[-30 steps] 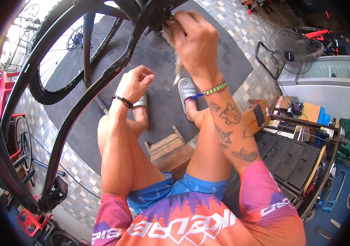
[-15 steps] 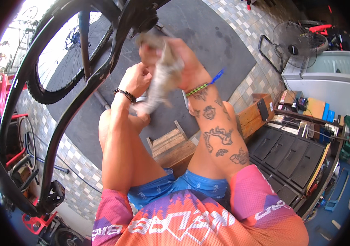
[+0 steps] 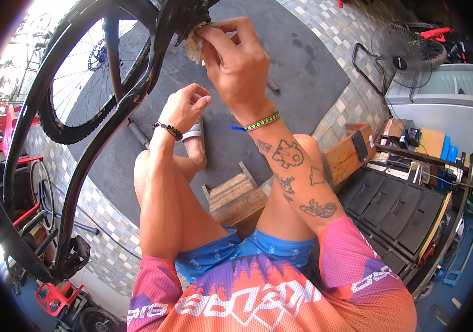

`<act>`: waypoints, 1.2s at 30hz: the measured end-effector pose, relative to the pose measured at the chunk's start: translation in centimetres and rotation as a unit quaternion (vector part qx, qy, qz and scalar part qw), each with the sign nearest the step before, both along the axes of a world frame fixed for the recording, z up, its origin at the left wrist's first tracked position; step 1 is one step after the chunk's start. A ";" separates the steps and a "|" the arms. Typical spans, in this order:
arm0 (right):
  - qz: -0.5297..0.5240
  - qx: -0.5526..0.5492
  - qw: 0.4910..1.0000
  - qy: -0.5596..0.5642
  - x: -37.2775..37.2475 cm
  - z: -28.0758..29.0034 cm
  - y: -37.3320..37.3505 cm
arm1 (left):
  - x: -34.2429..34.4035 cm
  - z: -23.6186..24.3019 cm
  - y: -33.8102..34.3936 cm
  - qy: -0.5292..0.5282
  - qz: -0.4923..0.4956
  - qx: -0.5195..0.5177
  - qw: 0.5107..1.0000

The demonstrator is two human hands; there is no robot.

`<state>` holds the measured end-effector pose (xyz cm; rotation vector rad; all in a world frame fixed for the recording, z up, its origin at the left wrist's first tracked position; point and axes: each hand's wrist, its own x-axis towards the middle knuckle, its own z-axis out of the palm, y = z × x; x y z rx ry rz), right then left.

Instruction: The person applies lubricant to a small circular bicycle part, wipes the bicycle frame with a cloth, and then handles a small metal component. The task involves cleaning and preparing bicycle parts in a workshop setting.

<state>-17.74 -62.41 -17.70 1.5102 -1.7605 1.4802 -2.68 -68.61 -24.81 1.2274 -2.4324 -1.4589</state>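
Note:
A black bicycle frame (image 3: 150,72) stretches along my left side and over the top of the view. My right hand (image 3: 240,69) is raised to its round, open-ended part (image 3: 189,21). Pinched in those fingers is a crumpled, dirty beige rag (image 3: 194,48), pressed against that part; much of the cloth is hidden behind the fingers. Lower and to the left, my left hand (image 3: 184,109) hovers over my knee. Its fingers are loosely bent with the thumb apart, and nothing shows in them.
A bicycle wheel (image 3: 76,130) stands beyond the frame on a dark mat (image 3: 297,66). A small wooden stool (image 3: 234,193) sits between my legs. To the right are a black drawer unit (image 3: 397,205), a wooden box (image 3: 347,157) holding a phone, and a fan (image 3: 400,58).
My right hand has moved up with the rag, from a blurred bundle between both hands to the frame's round part. My left hand is now apart from the rag.

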 end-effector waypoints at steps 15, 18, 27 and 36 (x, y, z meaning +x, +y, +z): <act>0.131 0.019 0.847 -0.516 4.3 2.8 0.2 | 2.0 -1.8 -0.3 0.035 -0.041 -0.174 0.983; 0.049 0.008 0.966 -0.256 3.7 1.0 0.2 | 1.7 -2.2 -0.7 0.029 -0.080 -0.279 0.957; 0.364 -0.062 0.378 -0.849 2.4 4.2 0.7 | 0.9 -1.5 -0.3 0.021 -0.001 -0.115 0.993; 0.143 -0.047 0.808 -0.570 1.5 1.2 1.5 | 1.3 -0.4 -1.2 0.005 0.008 0.025 1.000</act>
